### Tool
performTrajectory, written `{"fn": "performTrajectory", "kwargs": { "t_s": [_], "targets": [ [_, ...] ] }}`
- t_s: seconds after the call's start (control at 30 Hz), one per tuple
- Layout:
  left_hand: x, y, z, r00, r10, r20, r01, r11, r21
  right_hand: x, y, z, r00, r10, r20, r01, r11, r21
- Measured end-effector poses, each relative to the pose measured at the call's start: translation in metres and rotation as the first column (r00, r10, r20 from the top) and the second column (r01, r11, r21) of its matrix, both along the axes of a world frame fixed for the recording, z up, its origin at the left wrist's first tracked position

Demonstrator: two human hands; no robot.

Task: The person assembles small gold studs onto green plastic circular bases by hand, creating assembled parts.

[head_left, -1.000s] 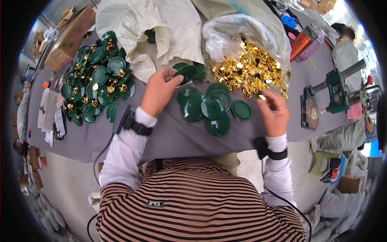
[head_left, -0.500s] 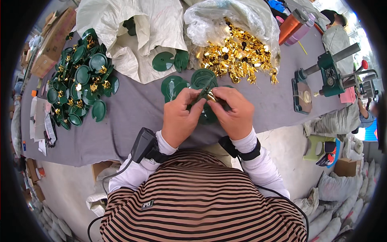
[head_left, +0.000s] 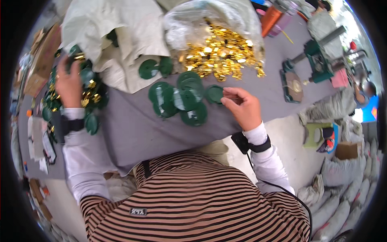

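My left hand (head_left: 68, 86) reaches over a heap of green plastic discs fitted with gold clips (head_left: 90, 90) at the far left. Its fingers are apart, slightly blurred, and I see nothing held in them. On the right, my right hand (head_left: 245, 109) hovers by a single green disc (head_left: 214, 94), thumb and forefinger parted near its edge; whether they touch it is unclear. Several plain green discs (head_left: 194, 115) overlap in a loose group left of that one. Farther back, a pile of shiny gold clips (head_left: 219, 54) spills from a clear plastic bag (head_left: 177, 28).
A white woven sack (head_left: 137, 32) lies at the back, two green discs (head_left: 149, 69) at its mouth. A green hand press (head_left: 316, 58) stands on the right beside a pink container (head_left: 339, 79). An orange bottle (head_left: 272, 18) is behind it. The table has a grey cloth (head_left: 137, 137).
My hands have parted from working together on a green disc and gold clip. The left has swung left to the heap; the right has stayed near the plain discs. The whole view has shifted.
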State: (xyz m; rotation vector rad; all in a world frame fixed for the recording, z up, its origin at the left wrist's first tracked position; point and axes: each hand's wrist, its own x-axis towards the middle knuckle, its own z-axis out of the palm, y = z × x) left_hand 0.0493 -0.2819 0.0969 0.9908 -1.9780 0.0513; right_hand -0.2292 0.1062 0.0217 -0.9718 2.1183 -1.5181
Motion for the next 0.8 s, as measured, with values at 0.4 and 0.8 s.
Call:
{"fn": "performTrajectory", "kwargs": {
  "t_s": [0.4,0.8],
  "targets": [
    [-0.116,0.061,-0.122,0.842,-0.483,0.24,0.358,0.833,0.422,-0.152,0.016,-0.046,0.699,-0.084,-0.71,0.41,0.86,0.302],
    [-0.079,0.11,-0.098,0.849,-0.207,-0.486,0.528,0.3,0.794,-0.136,0.013,-0.024,0.706,-0.302,-0.64,0.47,0.877,0.104]
  ]
}}
